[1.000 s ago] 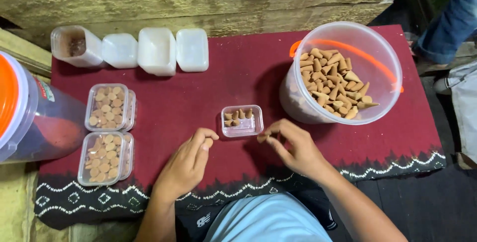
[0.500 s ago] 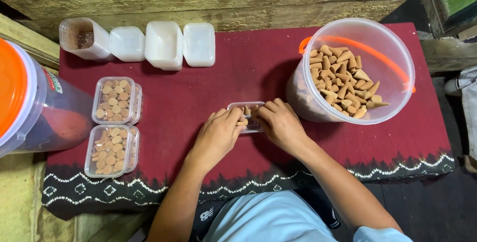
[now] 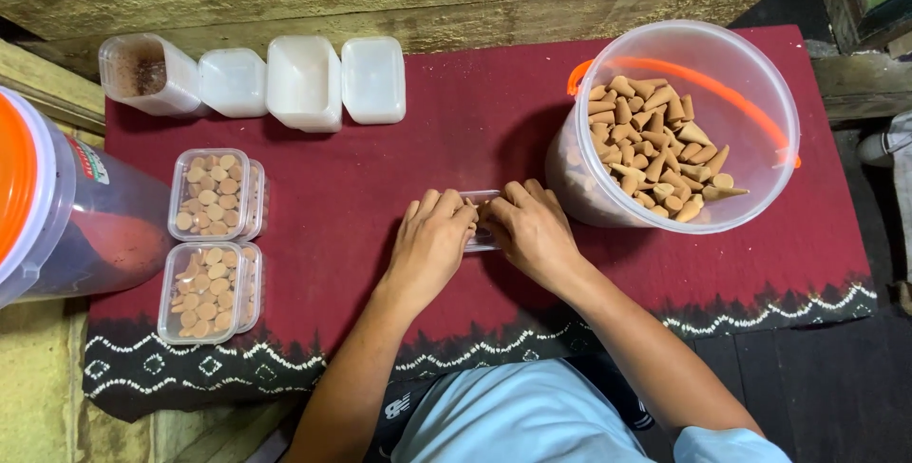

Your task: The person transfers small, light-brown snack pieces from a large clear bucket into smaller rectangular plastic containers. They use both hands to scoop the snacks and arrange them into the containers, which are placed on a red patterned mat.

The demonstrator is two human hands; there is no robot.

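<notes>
A small clear plastic box sits on the dark red cloth, mostly covered by both my hands. My left hand rests on its left side with fingers curled over it. My right hand presses on its right side. Its contents are hidden under my fingers. Just to the right stands a large clear bucket with an orange handle, holding several brown cones.
Two filled clear boxes of round brown pieces lie at the left. A row of empty white containers and a tipped clear jar line the back. A big orange-lidded tub stands at far left.
Both my hands moved inward from beside the small box and now cover it. Its cone contents, visible a second ago, are hidden.
</notes>
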